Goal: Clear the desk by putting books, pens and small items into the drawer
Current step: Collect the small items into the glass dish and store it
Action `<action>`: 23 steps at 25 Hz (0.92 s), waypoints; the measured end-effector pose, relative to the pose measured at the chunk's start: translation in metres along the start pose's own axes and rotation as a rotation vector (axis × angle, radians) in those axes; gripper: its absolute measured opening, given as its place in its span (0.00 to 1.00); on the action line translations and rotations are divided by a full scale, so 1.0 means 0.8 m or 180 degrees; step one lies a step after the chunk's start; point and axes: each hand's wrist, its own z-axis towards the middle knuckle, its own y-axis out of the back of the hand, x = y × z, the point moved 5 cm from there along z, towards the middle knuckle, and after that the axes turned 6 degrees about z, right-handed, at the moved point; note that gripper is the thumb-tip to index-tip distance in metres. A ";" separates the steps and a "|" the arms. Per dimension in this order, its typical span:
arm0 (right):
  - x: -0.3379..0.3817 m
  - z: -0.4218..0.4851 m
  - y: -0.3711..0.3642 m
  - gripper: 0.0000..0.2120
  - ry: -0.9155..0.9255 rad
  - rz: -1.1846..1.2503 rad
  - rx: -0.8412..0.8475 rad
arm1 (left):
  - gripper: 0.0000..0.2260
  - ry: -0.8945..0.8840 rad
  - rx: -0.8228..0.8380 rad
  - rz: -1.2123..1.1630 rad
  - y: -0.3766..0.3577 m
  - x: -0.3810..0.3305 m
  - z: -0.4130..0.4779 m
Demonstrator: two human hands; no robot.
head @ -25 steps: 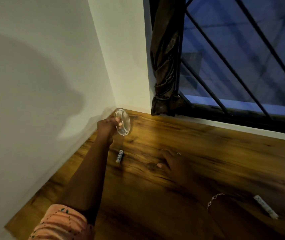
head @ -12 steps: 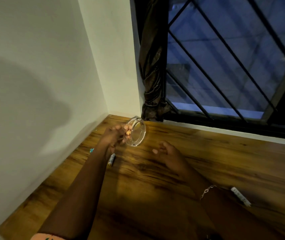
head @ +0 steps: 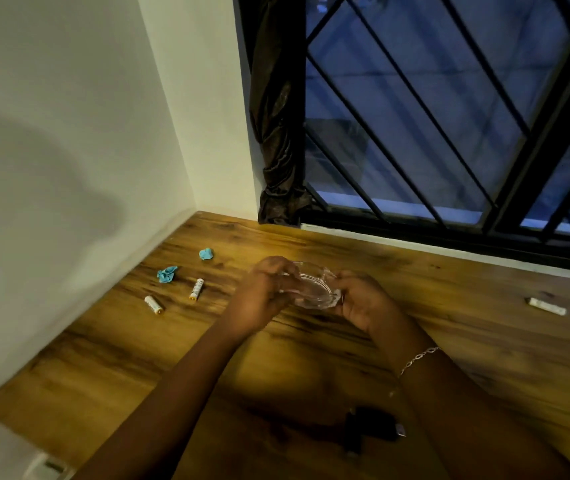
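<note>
A clear glass dish (head: 313, 289) hangs just above the wooden desk (head: 345, 358), held from both sides. My left hand (head: 264, 292) grips its left rim and my right hand (head: 363, 301) grips its right rim. Left of my hands, two small white batteries (head: 196, 289) (head: 154, 304) lie on the desk. Two crumpled blue scraps (head: 166, 273) (head: 206, 253) rest near the wall. A white tube-like item (head: 546, 305) lies far right. No drawer is in view.
A dark small device (head: 370, 427) lies on the desk between my forearms. White walls close the left side and corner. A barred window (head: 449, 116) with a bunched brown curtain (head: 276, 133) runs along the back edge.
My left hand carried the glass dish from the corner toward the desk middle, and my right hand rose from the desk and took its other side. The view dropped, showing batteries and blue scraps.
</note>
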 end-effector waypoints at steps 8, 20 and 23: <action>0.027 -0.079 0.058 0.10 0.0435 -0.0752 0.0346 | 0.37 0.3502 -0.0651 -0.4999 -0.132 -0.096 -0.039; -0.017 -0.054 0.167 0.19 0.1537 -0.5470 -0.0261 | 0.34 0.4068 -0.1311 -0.5259 -0.174 -0.157 -0.069; -0.012 -0.055 0.166 0.14 0.1697 -0.5341 -0.0381 | 0.32 0.4168 -0.1413 -0.5231 -0.180 -0.163 -0.076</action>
